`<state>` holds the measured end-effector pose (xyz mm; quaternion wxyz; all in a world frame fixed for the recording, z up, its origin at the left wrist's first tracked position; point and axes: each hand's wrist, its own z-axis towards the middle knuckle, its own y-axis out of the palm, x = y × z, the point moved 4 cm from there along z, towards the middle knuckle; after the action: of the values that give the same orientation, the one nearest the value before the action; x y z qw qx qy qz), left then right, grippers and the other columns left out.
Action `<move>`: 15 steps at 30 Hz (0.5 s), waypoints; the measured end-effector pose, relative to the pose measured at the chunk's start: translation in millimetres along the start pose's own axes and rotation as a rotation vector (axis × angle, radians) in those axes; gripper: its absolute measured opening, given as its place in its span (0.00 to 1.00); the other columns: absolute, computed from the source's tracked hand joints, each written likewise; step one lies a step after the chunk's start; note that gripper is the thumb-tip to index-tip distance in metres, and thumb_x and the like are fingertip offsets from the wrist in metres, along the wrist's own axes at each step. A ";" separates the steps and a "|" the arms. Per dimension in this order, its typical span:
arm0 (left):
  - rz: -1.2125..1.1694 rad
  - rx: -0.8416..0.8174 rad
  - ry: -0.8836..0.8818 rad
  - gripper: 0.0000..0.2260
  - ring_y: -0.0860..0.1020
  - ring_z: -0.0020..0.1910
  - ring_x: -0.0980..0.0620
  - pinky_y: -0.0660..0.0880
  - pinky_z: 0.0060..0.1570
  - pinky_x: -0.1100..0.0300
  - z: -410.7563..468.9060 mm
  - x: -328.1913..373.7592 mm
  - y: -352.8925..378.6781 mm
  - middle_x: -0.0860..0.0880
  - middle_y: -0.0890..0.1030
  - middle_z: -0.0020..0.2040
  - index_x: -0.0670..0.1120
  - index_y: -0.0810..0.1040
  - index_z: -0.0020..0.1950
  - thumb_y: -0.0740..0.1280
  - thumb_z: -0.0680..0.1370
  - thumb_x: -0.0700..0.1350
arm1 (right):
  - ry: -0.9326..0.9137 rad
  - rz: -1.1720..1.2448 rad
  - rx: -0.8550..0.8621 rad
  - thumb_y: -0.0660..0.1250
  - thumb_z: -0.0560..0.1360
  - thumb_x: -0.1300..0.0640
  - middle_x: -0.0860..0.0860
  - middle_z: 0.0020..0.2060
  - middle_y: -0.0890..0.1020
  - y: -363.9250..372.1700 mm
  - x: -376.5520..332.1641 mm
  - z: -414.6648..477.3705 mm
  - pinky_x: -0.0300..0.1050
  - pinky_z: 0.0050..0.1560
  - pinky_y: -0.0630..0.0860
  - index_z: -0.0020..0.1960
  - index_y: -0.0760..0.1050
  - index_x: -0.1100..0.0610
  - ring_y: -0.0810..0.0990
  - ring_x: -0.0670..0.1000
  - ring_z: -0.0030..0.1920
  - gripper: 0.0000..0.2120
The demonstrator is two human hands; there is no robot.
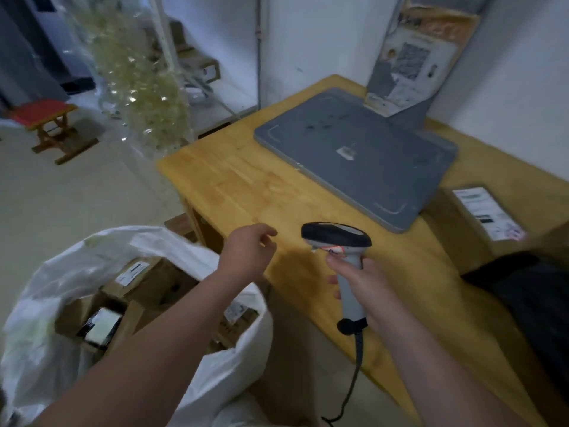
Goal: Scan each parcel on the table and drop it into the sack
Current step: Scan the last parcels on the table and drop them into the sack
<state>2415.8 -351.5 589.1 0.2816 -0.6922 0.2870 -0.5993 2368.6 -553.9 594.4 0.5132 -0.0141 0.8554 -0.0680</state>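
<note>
Presently, one cardboard parcel (483, 214) lies flat on the table (246, 186) at three o'clock, label up, well apart from both hands. It is judged stiff, fairly light and not slippery, and is best taken by its two long side edges with fingers clear of the label. The right hand (366, 291) grips the scanner (337, 237) by its handle. The left hand (249, 251) hovers empty, fingers loosely curled. The sack (46, 288) stands open at eight o'clock with boxes inside.

Blurry, unreadable parcel label (489, 213)
</note>
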 end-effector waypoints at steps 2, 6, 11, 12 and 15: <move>-0.010 -0.065 0.112 0.12 0.78 0.49 0.52 0.74 0.48 0.61 8.0 42.6 19.3 0.52 0.81 0.52 0.49 0.79 0.62 0.67 0.78 0.45 | -0.042 0.063 0.130 0.71 0.75 0.54 0.51 0.46 0.82 -40.5 -4.9 -4.0 0.46 0.40 0.78 0.50 0.77 0.51 0.82 0.53 0.47 0.06; -0.023 -0.217 0.260 0.13 0.78 0.52 0.51 0.75 0.50 0.59 15.1 114.7 65.7 0.50 0.80 0.55 0.49 0.79 0.63 0.66 0.78 0.45 | -0.075 0.253 0.367 0.70 0.76 0.54 0.50 0.47 0.80 -118.0 -10.9 -13.3 0.46 0.40 0.77 0.55 0.76 0.51 0.80 0.52 0.47 0.08; 0.020 -0.357 0.377 0.16 0.77 0.55 0.50 0.71 0.55 0.61 18.9 181.6 118.8 0.49 0.80 0.58 0.50 0.76 0.66 0.66 0.78 0.45 | -0.064 0.356 0.565 0.70 0.76 0.52 0.51 0.50 0.78 -195.8 -16.0 -10.1 0.46 0.42 0.78 0.61 0.75 0.54 0.78 0.50 0.49 0.15; 0.014 -0.392 0.379 0.16 0.77 0.56 0.50 0.71 0.55 0.60 20.0 192.2 127.5 0.49 0.79 0.59 0.50 0.75 0.67 0.65 0.78 0.45 | -0.065 0.366 0.596 0.71 0.76 0.51 0.51 0.51 0.78 -209.5 -18.5 -6.4 0.47 0.45 0.78 0.62 0.74 0.54 0.78 0.50 0.50 0.17; 0.000 -0.467 0.366 0.19 0.76 0.59 0.49 0.72 0.56 0.59 28.3 218.0 150.9 0.48 0.77 0.64 0.50 0.72 0.70 0.64 0.79 0.46 | -0.039 0.380 0.668 0.71 0.74 0.49 0.53 0.50 0.79 -247.7 -24.8 10.0 0.52 0.56 0.78 0.61 0.73 0.55 0.78 0.53 0.50 0.19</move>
<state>2460.3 -612.4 620.5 0.0581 -0.6186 0.4632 -0.6320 2377.8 -797.9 643.9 0.5092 0.3113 0.7636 -0.2463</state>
